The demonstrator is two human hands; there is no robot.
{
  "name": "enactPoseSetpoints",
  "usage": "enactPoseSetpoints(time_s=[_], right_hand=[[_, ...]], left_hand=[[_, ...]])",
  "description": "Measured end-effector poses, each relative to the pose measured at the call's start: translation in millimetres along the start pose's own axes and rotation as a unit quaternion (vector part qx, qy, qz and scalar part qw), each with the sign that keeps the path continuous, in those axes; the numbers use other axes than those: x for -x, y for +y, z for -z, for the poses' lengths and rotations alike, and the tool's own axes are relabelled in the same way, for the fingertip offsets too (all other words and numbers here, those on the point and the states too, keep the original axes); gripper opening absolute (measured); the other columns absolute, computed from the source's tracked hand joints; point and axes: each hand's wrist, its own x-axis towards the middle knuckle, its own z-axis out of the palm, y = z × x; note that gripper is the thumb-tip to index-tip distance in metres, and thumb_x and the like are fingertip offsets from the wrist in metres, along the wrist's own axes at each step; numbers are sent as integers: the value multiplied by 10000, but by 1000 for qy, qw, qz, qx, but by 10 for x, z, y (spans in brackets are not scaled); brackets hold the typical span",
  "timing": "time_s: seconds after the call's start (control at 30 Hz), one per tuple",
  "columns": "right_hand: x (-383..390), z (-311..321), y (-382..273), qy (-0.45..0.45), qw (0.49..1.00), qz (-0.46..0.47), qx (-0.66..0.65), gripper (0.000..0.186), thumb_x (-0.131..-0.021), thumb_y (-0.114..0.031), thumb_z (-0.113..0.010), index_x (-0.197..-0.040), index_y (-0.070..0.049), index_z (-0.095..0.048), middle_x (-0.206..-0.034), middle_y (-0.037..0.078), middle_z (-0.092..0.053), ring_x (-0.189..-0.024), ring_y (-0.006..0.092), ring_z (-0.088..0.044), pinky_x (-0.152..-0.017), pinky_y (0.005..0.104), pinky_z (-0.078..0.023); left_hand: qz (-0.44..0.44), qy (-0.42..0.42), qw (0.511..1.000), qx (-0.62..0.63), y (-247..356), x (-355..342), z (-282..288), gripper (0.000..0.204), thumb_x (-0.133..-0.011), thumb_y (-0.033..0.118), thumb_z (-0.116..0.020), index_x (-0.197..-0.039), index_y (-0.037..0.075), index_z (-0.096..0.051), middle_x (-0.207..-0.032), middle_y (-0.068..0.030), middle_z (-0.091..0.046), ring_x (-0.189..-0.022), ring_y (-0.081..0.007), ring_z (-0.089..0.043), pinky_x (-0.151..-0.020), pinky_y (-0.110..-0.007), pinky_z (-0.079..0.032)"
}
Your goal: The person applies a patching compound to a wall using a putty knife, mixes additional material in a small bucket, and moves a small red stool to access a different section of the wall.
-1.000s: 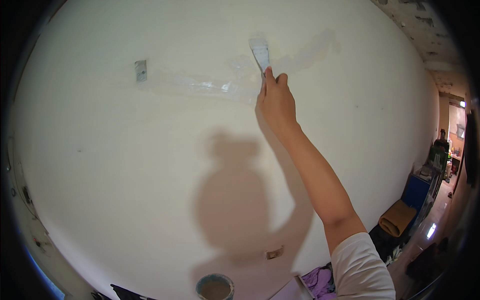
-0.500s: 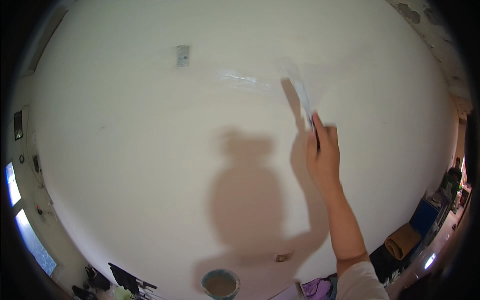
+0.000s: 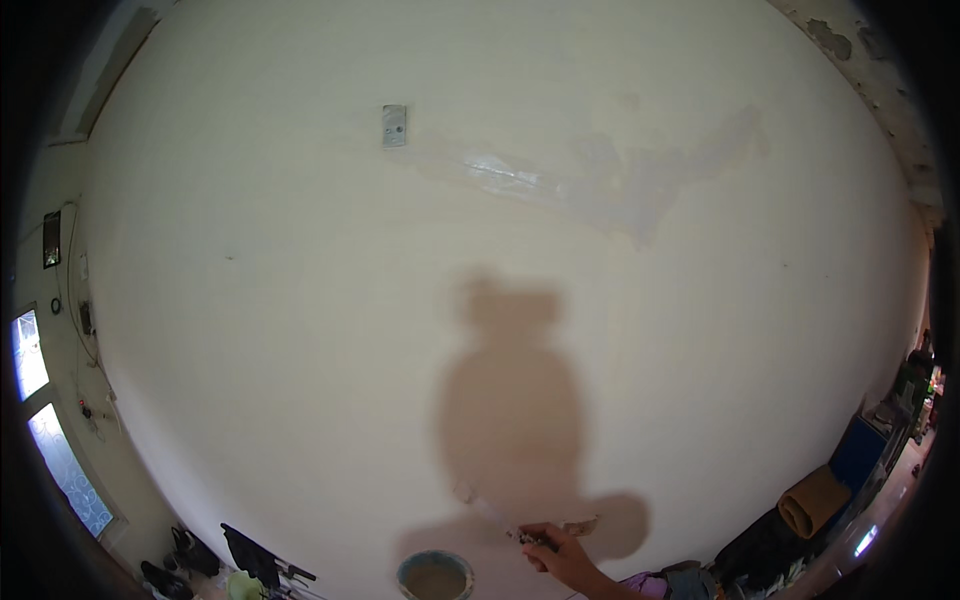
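Note:
My right hand (image 3: pixel 557 555) is low in front of the pale wall (image 3: pixel 330 330), its fingers closed around the handle of a putty knife (image 3: pixel 488 508). The knife's wide, thin blade points up and left. Just left of and below the hand stands a round bucket (image 3: pixel 401 573) with a bluish rim and greyish-brown paste inside. Higher on the wall runs a smeared patch of filler (image 3: pixel 645 185), greyish at the right, with a shiny wet streak (image 3: pixel 500 172) toward its left. My left hand is out of view.
A grey switch plate (image 3: pixel 394 127) sits on the upper wall. A wall socket (image 3: pixel 581 525) is low, behind my hand. At lower left are a dark folded frame (image 3: pixel 250 555) and bags; at lower right, a brown roll (image 3: pixel 808 502) and a blue panel (image 3: pixel 858 455).
My right hand has come down from the filler patch to beside the bucket, still holding the putty knife. The knife now points left instead of up along the wall. The view has shifted slightly.

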Motion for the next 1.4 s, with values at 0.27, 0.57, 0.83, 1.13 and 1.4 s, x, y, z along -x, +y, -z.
enactPoseSetpoints(time_s=[0.27, 0.57, 0.83, 1.13, 1.4], right_hand=[[230, -190, 525, -1, 999, -14, -46, 231, -1004, -179, -617, -1185, -37, -644, -809, 9, -614, -604, 68, -486, -510, 230, -394], [395, -232, 641, -22, 996, -41, -76, 224, -1025, -185, -582, -1160, -33, -676, -815, 0, -629, -582, 65, -481, -499, 228, -384], [453, -169, 791, 3, 993, -71, -90, 216, -1028, -173, -566, -1142, -28, -679, -771, 7, -622, -578, 77, -487, -508, 240, -390], [548, -128, 852, 23, 988, -74, -136, 237, -1019, -185, -585, -1148, -4, -669, -746, 9, -602, -573, 78, -474, -502, 238, -382], [560, -39, 909, 27, 988, -69, -133, 244, -1016, -185, -593, -1165, -6, -664, -759, 7, -597, -580, 72, -471, -499, 234, -372]], left_hand=[[22, -4, 999, 35, 268, 42, 26, 298, -807, 27, -611, -1101, 19, -563, -802, -206, -570, -712, -402, -543, -613, -513, -428], [-22, -10, 1000, -19, -110, -1, -101, 273, -821, 27, -592, -1092, 10, -567, -816, -206, -577, -711, -393, -553, -612, -496, -437], [23, -34, 999, 27, -168, -28, -139, 264, -829, 52, -616, -1088, 34, -567, -764, -172, -524, -663, -367, -507, -583, -464, -422], [-23, -65, 997, -27, 164, -73, -154, 385, -755, 108, -704, -1111, 38, -577, -805, -169, -560, -731, -375, -548, -619, -491, -437], [7, -63, 998, -14, 398, -96, -184, 369, -744, 93, -725, -1082, 22, -596, -818, -164, -577, -737, -365, -558, -635, -483, -450]])
